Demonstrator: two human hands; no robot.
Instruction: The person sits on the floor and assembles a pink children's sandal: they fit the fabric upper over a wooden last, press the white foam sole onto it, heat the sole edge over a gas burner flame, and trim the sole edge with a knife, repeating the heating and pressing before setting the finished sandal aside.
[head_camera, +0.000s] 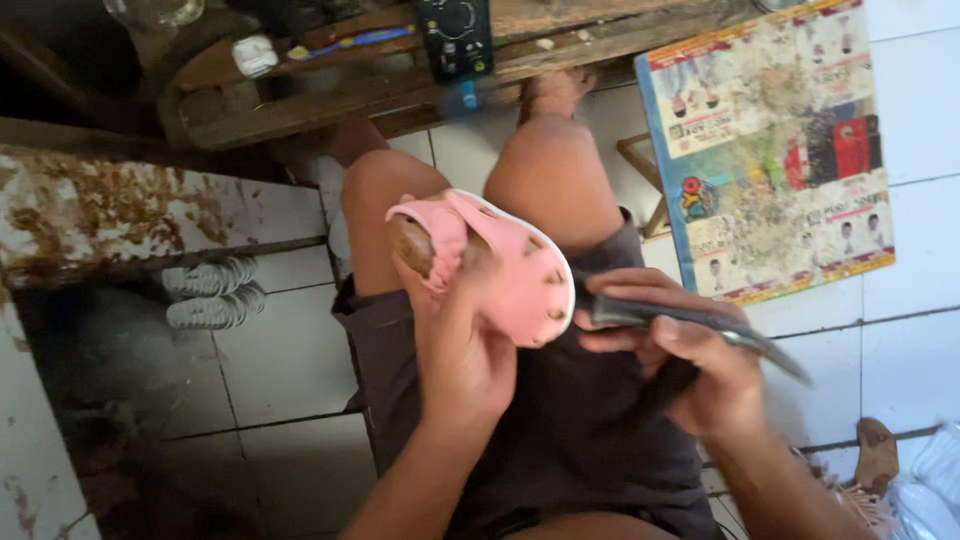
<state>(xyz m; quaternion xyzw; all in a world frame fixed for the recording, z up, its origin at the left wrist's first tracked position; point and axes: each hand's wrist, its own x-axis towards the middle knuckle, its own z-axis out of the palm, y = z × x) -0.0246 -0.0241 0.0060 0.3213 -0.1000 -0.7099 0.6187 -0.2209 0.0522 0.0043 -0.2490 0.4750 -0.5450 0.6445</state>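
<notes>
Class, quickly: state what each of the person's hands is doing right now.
Left hand: closed around a small pink sandal, holding it up over the lap.
Right hand: closed on a dark, blurred tool beside the sandal.

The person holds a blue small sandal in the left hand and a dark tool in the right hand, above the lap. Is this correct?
Not quite: the sandal is pink, not blue, as the head view shows. The rest holds: the left hand grips the small sandal and the right hand holds a dark tool, both above the lap.
</notes>
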